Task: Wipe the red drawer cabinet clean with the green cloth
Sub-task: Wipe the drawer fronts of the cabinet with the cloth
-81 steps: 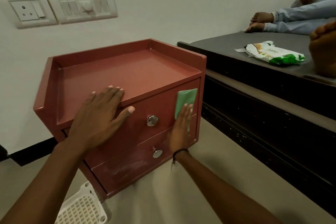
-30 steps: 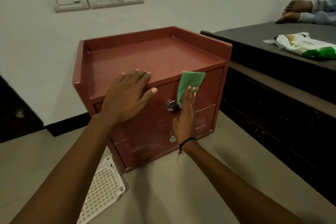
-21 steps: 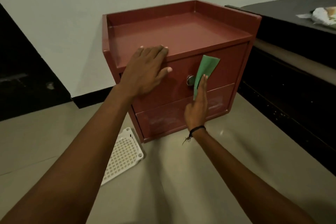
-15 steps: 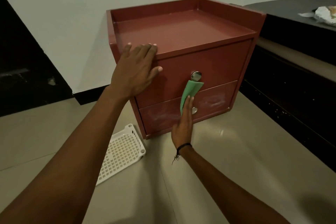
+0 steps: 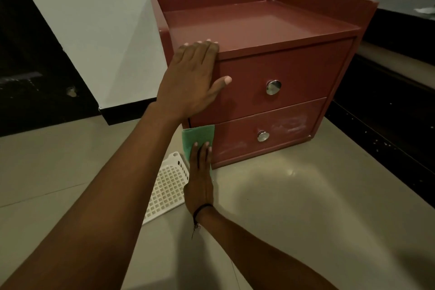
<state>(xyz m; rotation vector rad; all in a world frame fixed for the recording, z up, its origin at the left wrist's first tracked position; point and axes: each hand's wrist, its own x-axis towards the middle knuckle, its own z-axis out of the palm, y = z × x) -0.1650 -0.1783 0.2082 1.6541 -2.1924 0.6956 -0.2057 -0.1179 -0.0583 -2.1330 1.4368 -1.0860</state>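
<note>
The red cabinet (image 5: 259, 37) stands on the pale floor (image 5: 294, 207) against a white wall (image 5: 106, 19), its top a shallow tray with a raised rim on the back and both sides. It has two drawers, each with a round metal knob: the upper knob (image 5: 273, 87) and the lower knob (image 5: 263, 136). The upper drawer front looks evenly red and clean, while the lower drawer front carries pale, chalky smears, thickest to the right of its knob and fainter below and left of it. The left hand (image 5: 191, 82) lies flat and spread over the cabinet's front left corner, fingers reaching onto the top edge and thumb stretched across the upper drawer front, gripping nothing. The right hand (image 5: 200, 176), a dark band on its wrist, presses the folded green cloth (image 5: 196, 140) with straight fingers against the left end of the lower drawer front, at the cabinet's left edge; the cloth shows above and beside the fingertips. A white plastic grid basket (image 5: 167, 190) lies on the floor just left of the cabinet, partly behind the right hand. A dark low platform (image 5: 388, 92) runs along the right.
</note>
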